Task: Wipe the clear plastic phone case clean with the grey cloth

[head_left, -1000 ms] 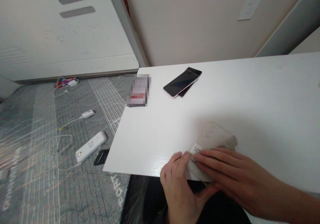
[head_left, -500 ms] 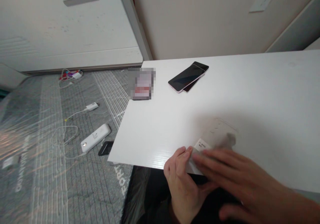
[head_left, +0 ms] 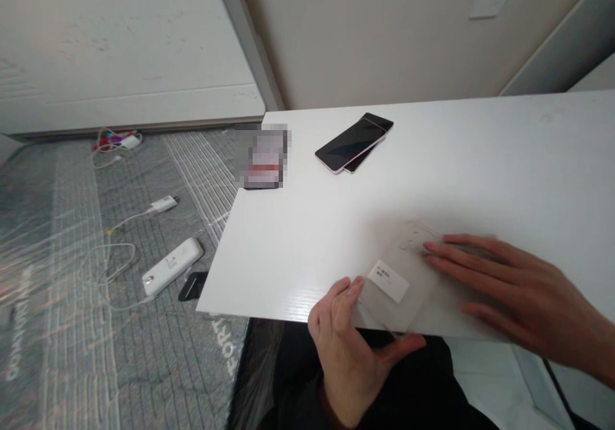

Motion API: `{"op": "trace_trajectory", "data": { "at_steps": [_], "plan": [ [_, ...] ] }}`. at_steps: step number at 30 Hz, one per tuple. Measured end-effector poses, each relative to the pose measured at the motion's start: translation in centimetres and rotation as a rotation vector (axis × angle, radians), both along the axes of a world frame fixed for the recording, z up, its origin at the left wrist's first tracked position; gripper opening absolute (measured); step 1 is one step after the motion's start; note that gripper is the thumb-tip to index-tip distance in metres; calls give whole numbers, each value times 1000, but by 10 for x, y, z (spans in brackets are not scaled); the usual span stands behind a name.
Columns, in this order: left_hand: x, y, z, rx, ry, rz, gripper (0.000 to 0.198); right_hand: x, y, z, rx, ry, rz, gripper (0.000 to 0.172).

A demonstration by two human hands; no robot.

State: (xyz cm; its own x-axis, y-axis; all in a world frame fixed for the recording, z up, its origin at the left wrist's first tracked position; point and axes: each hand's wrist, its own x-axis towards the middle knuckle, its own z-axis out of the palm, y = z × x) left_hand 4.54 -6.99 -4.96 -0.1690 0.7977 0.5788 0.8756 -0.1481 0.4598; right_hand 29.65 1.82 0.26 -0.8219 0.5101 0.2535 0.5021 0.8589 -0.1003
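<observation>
A clear plastic pouch (head_left: 408, 270) with a small white label (head_left: 388, 281) lies at the near edge of the white table (head_left: 336, 225). My left hand (head_left: 350, 347) pinches the pouch's near corner from below the table edge, thumb underneath. My right hand (head_left: 509, 289) lies flat and open on the pouch's far right part, fingers stretched out to the left.
Two stacked phones (head_left: 353, 143) lie at the back of the table, a blurred dark card (head_left: 262, 161) at its left edge. On the grey mattress (head_left: 96, 327) to the left lie a white power bank (head_left: 172, 275), cables, a charger (head_left: 161, 204) and a small black item (head_left: 193, 286).
My right hand has slid to the right across the pouch, uncovering the label. My left hand has kept its grip on the near corner.
</observation>
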Motion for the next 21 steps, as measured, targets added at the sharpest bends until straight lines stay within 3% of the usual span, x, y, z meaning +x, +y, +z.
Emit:
{"op": "trace_trajectory", "data": {
  "at_steps": [1,5,9,13,16,18,21],
  "plan": [
    [0,0,0,4,8,1,87,-1,0,0,-1,8,-14,63],
    [-1,0,0,15,24,-5,84,-4,-2,1,-27,6,169,75],
    [-2,0,0,7,28,-14,86,-4,-1,1,-37,86,-33,66],
    [-2,1,2,19,41,-18,81,-8,-3,0,-82,45,170,81],
    [-2,1,2,7,49,-11,83,-11,-2,-3,-44,61,18,68],
    [-2,1,2,10,54,-9,84,-14,-2,-4,-41,79,-42,71],
    [-3,1,2,19,38,-17,80,-20,-3,-3,-83,43,143,88]
  ]
}}
